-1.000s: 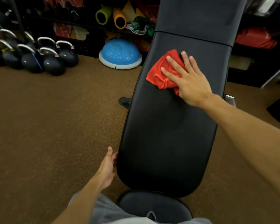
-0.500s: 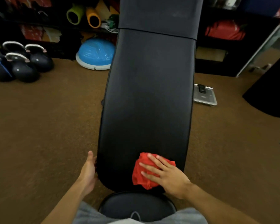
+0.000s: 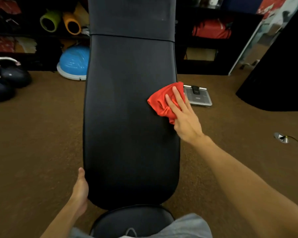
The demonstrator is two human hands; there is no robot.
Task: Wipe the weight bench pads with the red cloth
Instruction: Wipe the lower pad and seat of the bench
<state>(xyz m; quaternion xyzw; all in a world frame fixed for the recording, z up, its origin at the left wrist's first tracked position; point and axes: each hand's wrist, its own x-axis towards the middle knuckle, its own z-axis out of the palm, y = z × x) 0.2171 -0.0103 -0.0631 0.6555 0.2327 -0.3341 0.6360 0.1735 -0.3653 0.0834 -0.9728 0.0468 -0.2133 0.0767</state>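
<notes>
The long black back pad (image 3: 127, 117) of the weight bench runs away from me down the middle of the view, with a second pad section (image 3: 131, 16) beyond a seam at the top. The round black seat pad (image 3: 132, 219) lies at the bottom, between my legs. My right hand (image 3: 184, 117) presses the bunched red cloth (image 3: 163, 100) flat against the back pad's right edge, about halfway along, fingers spread over it. My left hand (image 3: 80, 188) grips the pad's lower left edge, its fingers hidden under the rim.
Brown carpet surrounds the bench. Black kettlebells (image 3: 7, 74) and a blue balance dome (image 3: 74, 62) sit at the left. A grey scale (image 3: 199, 97) lies on the floor right of the bench, a floor outlet with cable (image 3: 281, 137) farther right. Dark shelves line the back.
My right hand swept the red cloth from high on the pad down to its near end, then back up to the right edge at mid-length. My left hand stayed on the pad's left edge.
</notes>
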